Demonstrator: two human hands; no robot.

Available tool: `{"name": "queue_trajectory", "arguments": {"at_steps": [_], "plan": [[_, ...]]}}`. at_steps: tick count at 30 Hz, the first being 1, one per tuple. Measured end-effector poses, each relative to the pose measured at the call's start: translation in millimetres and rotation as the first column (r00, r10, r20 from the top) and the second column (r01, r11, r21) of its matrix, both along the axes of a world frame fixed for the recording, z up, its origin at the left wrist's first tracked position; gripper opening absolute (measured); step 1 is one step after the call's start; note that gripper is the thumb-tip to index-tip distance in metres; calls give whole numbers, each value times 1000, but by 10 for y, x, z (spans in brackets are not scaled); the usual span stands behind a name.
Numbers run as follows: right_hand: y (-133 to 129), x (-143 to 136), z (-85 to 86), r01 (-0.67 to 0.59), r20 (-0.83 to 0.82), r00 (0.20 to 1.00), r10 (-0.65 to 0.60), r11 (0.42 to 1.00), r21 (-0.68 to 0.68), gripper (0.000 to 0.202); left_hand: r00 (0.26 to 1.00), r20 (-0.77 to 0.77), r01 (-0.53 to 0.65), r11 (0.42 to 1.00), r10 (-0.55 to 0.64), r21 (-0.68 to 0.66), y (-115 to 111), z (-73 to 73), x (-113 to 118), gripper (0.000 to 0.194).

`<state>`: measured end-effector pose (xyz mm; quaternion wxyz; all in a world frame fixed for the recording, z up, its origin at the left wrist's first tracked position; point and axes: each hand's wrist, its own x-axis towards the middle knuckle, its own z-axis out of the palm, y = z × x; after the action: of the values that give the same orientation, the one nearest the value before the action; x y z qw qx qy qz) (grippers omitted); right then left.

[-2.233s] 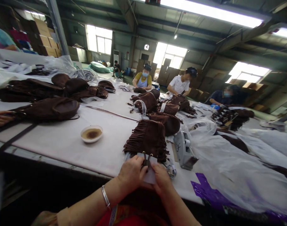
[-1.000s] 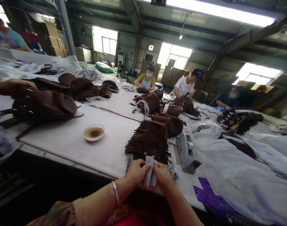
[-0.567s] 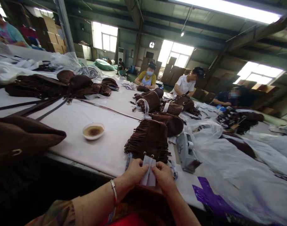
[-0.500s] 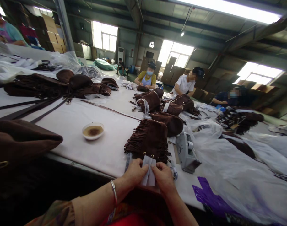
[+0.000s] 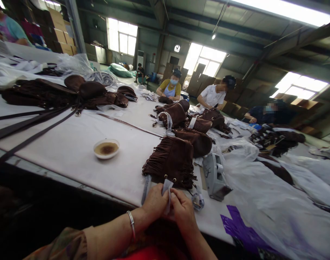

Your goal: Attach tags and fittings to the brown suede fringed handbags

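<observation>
My left hand (image 5: pixel 155 203) pinches a strip of thin white sheet (image 5: pixel 167 185), perhaps paper or tissue, standing folded between my hands. The fingers of my right hand (image 5: pixel 183 206) are closed at the same strip from the other side, hiding its lower part. Just beyond my fingertips a dark brown fringed bag (image 5: pixel 172 159) lies on the table, two gold-coloured rings at its near edge. A grey tape dispenser (image 5: pixel 216 177) stands right of the bag. Close to my right hand is a small clear, roll-like item (image 5: pixel 198 201).
A shallow dish (image 5: pixel 106 148) with brown contents sits left on the white table (image 5: pixel 59 151). More brown bags (image 5: pixel 197 141) lie behind and far left, with long straps (image 5: pixel 37 124). Plastic sheeting (image 5: pixel 265 206) covers the right side. Several co-workers sit or stand farther off.
The two sides of the white strip, spread apart before, are now together, and my hands are closer. A brown bag at the left edge has gone from view, showing the table edge.
</observation>
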<state>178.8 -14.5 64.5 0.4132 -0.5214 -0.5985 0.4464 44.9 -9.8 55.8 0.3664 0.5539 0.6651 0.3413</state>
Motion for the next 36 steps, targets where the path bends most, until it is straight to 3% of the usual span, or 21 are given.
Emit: {"name": "queue_trajectory", "arguments": {"at_steps": [5,10,15,18,21,23,26,29,32,36], "plan": [[-68,3,57,-100,-81,992,97,994,-31,31,990,118,81,997,-81,8,-17,4,-10,19],[-53,14,184,-200,-97,977,190,974,-103,33,994,42,98,995,-98,3,-61,102,-19,28],[63,152,119,-242,-197,962,187,920,-307,46,983,53,176,984,-177,32,-52,65,-66,19],[141,206,21,-180,-251,963,94,922,-344,46,936,308,209,974,-173,-87,-18,11,-64,17],[203,187,-32,-36,-242,969,-48,944,-328,45,798,602,207,948,-19,-243,-1,-3,-34,26],[234,128,-29,-24,-210,976,-59,928,-372,51,727,686,213,942,24,-259,-4,13,-21,33],[271,-8,2,-113,-238,971,9,899,-424,55,695,719,245,942,-7,-228,-16,46,-26,39],[313,-150,-12,-61,-287,955,-73,899,-433,52,723,690,246,943,-24,-225,-20,48,-43,44],[348,-260,-105,64,-279,938,-205,896,-440,48,803,596,170,955,9,-243,-18,16,-53,49],[375,-300,-209,126,-158,968,-195,923,-364,44,840,543,134,965,11,-227,2,-13,-53,56]]}}
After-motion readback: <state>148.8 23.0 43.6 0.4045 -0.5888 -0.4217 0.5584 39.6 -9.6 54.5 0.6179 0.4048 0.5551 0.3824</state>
